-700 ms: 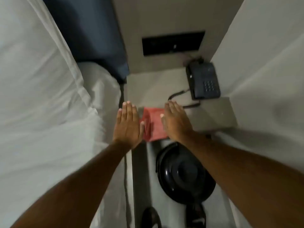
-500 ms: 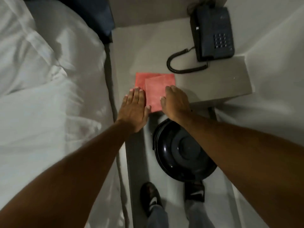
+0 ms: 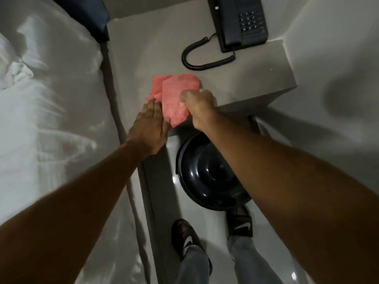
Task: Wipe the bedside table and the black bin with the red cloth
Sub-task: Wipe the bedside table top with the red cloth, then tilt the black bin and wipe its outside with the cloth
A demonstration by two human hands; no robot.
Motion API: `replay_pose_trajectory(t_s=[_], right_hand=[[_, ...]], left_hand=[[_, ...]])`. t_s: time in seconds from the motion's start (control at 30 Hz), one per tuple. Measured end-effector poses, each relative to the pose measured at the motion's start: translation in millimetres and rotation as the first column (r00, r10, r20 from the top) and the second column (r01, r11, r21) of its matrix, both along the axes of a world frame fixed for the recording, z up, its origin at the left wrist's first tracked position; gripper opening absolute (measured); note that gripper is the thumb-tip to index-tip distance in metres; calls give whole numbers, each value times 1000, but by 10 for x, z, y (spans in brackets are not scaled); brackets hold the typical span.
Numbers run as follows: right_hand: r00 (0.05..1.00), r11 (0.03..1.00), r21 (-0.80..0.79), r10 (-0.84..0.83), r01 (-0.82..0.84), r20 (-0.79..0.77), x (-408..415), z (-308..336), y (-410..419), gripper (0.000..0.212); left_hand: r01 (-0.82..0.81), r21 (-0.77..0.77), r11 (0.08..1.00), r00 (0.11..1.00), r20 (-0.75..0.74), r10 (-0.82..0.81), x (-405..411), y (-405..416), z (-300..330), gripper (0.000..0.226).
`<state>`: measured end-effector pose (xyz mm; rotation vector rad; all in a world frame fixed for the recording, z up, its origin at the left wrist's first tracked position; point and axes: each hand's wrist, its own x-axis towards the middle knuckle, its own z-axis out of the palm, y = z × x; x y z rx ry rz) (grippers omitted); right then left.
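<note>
A person leans over a pale bedside table [image 3: 256, 83] wedged between two white-sheeted beds, both bare hands on a folded red cloth [image 3: 176, 95] that lies at the table's near edge, its near corner hanging just past the lip. The right hand [image 3: 198, 103] is curled closed on the cloth's right side, fingers bunched into the fabric; the left hand [image 3: 150, 124] lies flat and open, fingers together, touching the cloth's left edge. On the far right of the tabletop sits a dark push-button telephone [image 3: 240, 21], its coiled cord [image 3: 205, 60] looping toward the cloth but stopping short of it — the only clutter on the surface. Below the table's near edge, on the glossy floor, stands the black bin [image 3: 207, 177] with a domed lid, partly crossed by the right forearm, which blocks its right side. The person's two dark shoes [image 3: 184, 234] are planted just near of the bin. A white bed [image 3: 51, 119] fills the left — its dark blue headboard [image 3: 86, 11] rising at the far left — and pale bedding spreads on the right.
</note>
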<state>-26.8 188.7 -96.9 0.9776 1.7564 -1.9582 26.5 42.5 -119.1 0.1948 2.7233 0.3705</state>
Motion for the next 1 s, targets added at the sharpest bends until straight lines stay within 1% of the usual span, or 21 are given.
replay_pose_trajectory(t_s=[0.07, 0.1, 0.13, 0.2, 0.27, 0.33, 0.4, 0.47, 0.53, 0.57, 0.67, 0.73, 0.8, 0.87, 0.93, 1.0], right_hand=[[984, 972, -174, -170, 159, -50, 290, 114, 282, 20], [966, 943, -246, -248, 225, -66, 470, 159, 473, 15], [946, 913, -297, -315, 281, -74, 672, 190, 679, 14], [909, 870, -344, -406, 353, -94, 1125, 220, 1125, 25], [874, 854, -321, -468, 409, -132, 1625, 159, 1587, 39], [849, 862, -225, -495, 454, -184, 2099, 66, 1933, 49], [803, 843, -110, -535, 526, -263, 2451, -140, 2131, 53], [772, 824, 1, -531, 567, -349, 2699, -466, 2223, 62], [765, 813, 67, -512, 578, -391, 2892, -911, 2280, 63], [769, 809, 78, -517, 582, -377, 2972, -1146, 2302, 60], [760, 778, 35, -602, 628, -244, 3109, -1754, 2259, 45], [770, 781, 3, -615, 625, -167, 3087, -1982, 2151, 32], [806, 826, -45, -560, 562, -192, 3076, -2142, 2037, 26], [825, 856, -91, -515, 509, -233, 2987, -2262, 1933, 24], [826, 871, -162, -491, 463, -277, 2910, -2373, 1809, 28], [811, 869, -268, -488, 416, -323, 2850, -2451, 1724, 33]], left_hand=[[-38, 81, 996, 990, -135, 49, 301, 257, -28, 70], [-33, 110, 993, 984, -168, 51, 476, 402, -64, 70], [-15, 121, 993, 984, -172, 36, 652, 547, -114, 70], [55, 113, 992, 991, -131, -40, 1022, 816, -267, 70], [130, 87, 988, 990, -63, -124, 1405, 1076, -472, 72], [209, 29, 978, 978, -34, -208, 1669, 1298, -685, 73], [239, -52, 970, 968, -63, -242, 1778, 1474, -834, 72], [189, -81, 979, 971, -132, -199, 1824, 1597, -970, 70], [160, -60, 985, 962, -215, -170, 1848, 1646, -1111, 69], [159, -48, 986, 953, -255, -166, 1869, 1652, -1176, 68], [171, -58, 984, 926, -332, -181, 1911, 1651, -1261, 67], [175, -75, 982, 914, -358, -190, 1892, 1662, -1254, 67], [168, -98, 981, 899, -392, -193, 1920, 1661, -1299, 67], [171, -104, 980, 887, -416, -199, 1886, 1650, -1325, 67], [168, -108, 980, 876, -439, -199, 1880, 1626, -1370, 67], [166, -119, 979, 854, -478, -203, 1884, 1632, -1412, 67]])
